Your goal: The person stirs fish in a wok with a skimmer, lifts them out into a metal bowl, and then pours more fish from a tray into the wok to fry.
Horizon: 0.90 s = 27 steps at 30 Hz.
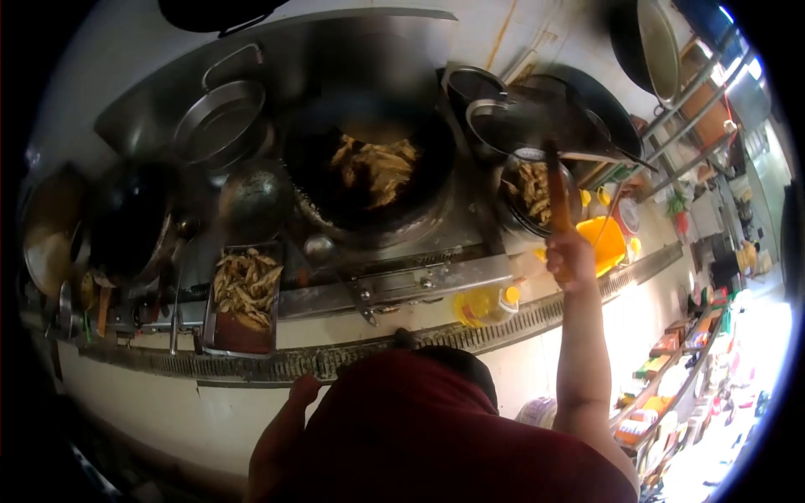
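My right hand (570,260) is closed around a wooden handle (559,197) held out at the right, across a pot of browned pieces (532,189); the tool's far end is lost in dark blur. Low beside my body, my left hand (305,391) shows only in part, its fingers hidden. In front of me a large black wok (314,197) sits on the stove with golden-brown fried pieces (377,168) in it. A metal tray (243,342) on the left holds several small fried fish (248,285).
A metal pan (220,126) rests at the back left, near a dark wok (134,218). An oil bottle (486,306) lies by the stove's front edge. To the right are a yellow container (605,245), a metal rack (683,134) and crowded shelves (679,369).
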Motion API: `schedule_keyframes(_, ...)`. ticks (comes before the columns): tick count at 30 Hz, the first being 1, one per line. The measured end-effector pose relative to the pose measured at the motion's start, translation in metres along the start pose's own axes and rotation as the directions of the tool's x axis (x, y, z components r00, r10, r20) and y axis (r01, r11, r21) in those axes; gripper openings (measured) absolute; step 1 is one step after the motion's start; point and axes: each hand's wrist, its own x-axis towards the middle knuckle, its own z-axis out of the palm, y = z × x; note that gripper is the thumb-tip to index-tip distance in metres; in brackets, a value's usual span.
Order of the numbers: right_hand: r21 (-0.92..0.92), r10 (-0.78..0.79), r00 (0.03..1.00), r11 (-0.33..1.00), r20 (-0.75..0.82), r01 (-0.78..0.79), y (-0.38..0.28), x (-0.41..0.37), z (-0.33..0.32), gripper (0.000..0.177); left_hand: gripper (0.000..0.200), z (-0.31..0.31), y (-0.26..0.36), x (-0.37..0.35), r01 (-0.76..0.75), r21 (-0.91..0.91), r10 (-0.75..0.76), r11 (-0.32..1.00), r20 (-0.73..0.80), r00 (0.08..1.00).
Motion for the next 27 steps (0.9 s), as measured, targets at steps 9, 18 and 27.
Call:
schedule_keyframes(9,-0.74,-0.105,0.989,0.657,0.1,0.145,0.095,0.122,0.095,0.022,0.021,0.06,-0.004,-0.013,0.123,-0.108,-0.132,0.986,-0.08,0.988)
schedule_keyframes(18,-0.113,0.767,0.599,0.632,0.231,-0.766,0.107,0.109,0.142,0.01,0.02,0.123,0.01,-0.056,0.277,-0.553,-0.391,0.786,-0.097,0.915)
schedule_keyframes(27,0.157,0.71,0.431,0.42,0.557,-0.894,0.144,0.189,0.165,0.028,0.023,0.127,-0.008,-0.035,0.162,-0.174,-0.207,0.971,-0.286,0.936)
